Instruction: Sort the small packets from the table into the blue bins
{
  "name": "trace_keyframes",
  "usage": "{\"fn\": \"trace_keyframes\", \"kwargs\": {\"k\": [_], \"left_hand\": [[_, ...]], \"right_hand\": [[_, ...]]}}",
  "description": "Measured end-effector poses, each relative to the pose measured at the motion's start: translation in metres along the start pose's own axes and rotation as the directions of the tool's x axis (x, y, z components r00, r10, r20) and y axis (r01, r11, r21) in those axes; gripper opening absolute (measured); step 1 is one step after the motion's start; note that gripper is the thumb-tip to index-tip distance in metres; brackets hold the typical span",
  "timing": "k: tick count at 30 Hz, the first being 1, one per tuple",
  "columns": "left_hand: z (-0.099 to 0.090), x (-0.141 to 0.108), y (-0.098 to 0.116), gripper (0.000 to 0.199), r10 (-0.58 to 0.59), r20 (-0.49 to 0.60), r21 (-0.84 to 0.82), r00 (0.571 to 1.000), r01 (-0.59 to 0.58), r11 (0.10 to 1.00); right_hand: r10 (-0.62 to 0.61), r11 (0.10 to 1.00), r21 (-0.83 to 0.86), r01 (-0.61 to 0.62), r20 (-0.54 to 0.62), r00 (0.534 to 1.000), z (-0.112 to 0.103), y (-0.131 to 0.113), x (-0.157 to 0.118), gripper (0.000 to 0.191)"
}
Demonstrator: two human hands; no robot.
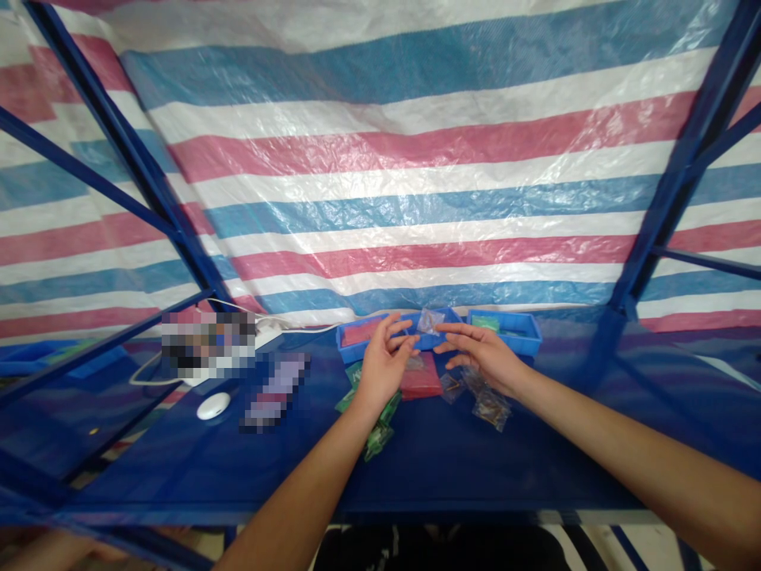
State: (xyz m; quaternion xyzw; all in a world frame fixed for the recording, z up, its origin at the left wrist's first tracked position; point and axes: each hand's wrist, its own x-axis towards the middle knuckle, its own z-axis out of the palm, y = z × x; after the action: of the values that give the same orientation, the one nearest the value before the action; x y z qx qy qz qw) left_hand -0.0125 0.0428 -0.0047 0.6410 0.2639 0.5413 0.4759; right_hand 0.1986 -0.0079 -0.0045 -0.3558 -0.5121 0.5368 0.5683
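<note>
My left hand (385, 358) hovers over the blue table with its fingers apart and curved, in front of a blue bin (350, 353) with a red packet (360, 332) in it. Facing it, my right hand (486, 354) is open too, fingers spread. Behind the gap between them, a small clear bag (429, 321) lies at the middle blue bin (453, 316), close to my right fingertips. Below the hands are a red packet (421, 381) and clear bags of small brownish pieces (492, 408). Green packets (378, 440) lie partly hidden by my left wrist.
A third blue bin (523, 337) with a green packet stands at the right. Further left are a white round case (213, 406), a blurred-out flat object (275, 392) and a white cable (309, 327). Blue frame posts (671, 174) rise on both sides before a striped sheet (416, 151).
</note>
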Motion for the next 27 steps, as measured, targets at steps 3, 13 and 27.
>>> {"fn": "trace_keyframes", "kwargs": {"k": [3,13,27], "left_hand": [[-0.002,0.0,-0.001,0.059,0.013,-0.017,0.056,1.0,-0.012,0.998],[-0.005,-0.002,-0.001,0.052,0.013,0.014,0.163,1.0,-0.015,0.986],[-0.002,-0.006,0.003,0.044,0.029,0.096,0.253,0.995,-0.053,0.966]], "right_hand": [[0.052,0.998,0.037,-0.049,-0.076,0.996,-0.003,0.001,0.003,0.039],[-0.101,0.907,-0.414,0.078,-0.033,0.994,-0.005,0.002,0.005,0.03],[-0.18,-0.009,-0.949,0.314,0.31,0.933,-0.02,-0.041,-0.014,0.04]]}}
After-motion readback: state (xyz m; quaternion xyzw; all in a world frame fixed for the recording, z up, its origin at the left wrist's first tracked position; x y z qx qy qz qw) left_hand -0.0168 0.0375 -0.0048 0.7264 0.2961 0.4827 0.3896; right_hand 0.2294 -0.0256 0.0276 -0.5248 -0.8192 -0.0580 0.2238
